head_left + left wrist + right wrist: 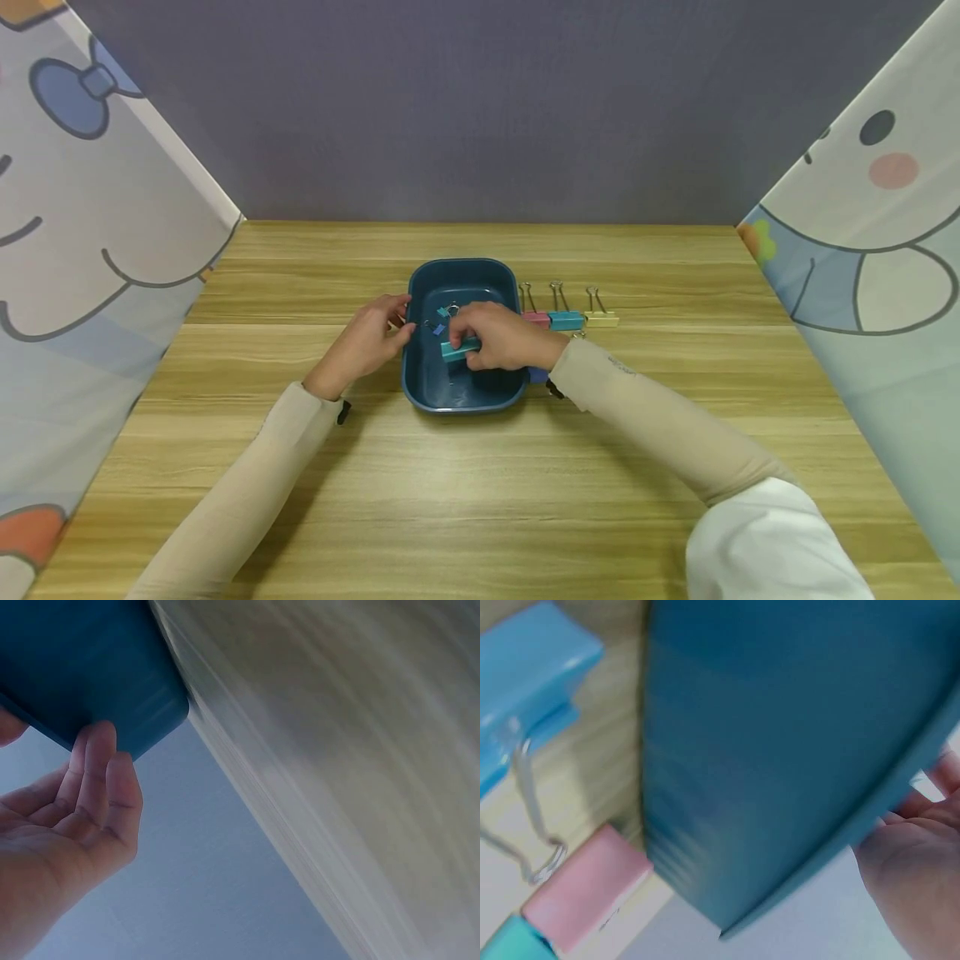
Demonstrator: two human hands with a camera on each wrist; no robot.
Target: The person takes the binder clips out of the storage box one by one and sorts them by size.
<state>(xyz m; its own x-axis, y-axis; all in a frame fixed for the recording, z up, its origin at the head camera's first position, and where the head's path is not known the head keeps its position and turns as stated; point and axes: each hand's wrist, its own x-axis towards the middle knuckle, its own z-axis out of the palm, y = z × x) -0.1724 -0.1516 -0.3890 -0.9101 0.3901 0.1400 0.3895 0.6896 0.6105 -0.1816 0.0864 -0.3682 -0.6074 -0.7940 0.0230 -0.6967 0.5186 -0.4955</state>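
Note:
In the head view, my right hand [498, 335] reaches over a dark blue rectangular bin [463, 407] and pinches a large teal binder clip [452, 352] between thumb and fingers. Its handles are hidden by the hand. Inside the bin lie a small blue binder clip [438, 330] and a small teal one [443, 312]. At the bin's left side, my left hand [369, 337] has its thumb tip at the rim. In the left wrist view its loosely bent fingers [96, 769] rest against the bin's outer wall [97, 667].
Right of the bin, a pink binder clip [536, 319], a teal-blue binder clip [567, 321] and a yellow binder clip [602, 319] stand in a row, handles pointing away. A blue binder clip [537, 375] is partly hidden under my right wrist. Behind the wooden table [465, 500] rises a grey panel [480, 117].

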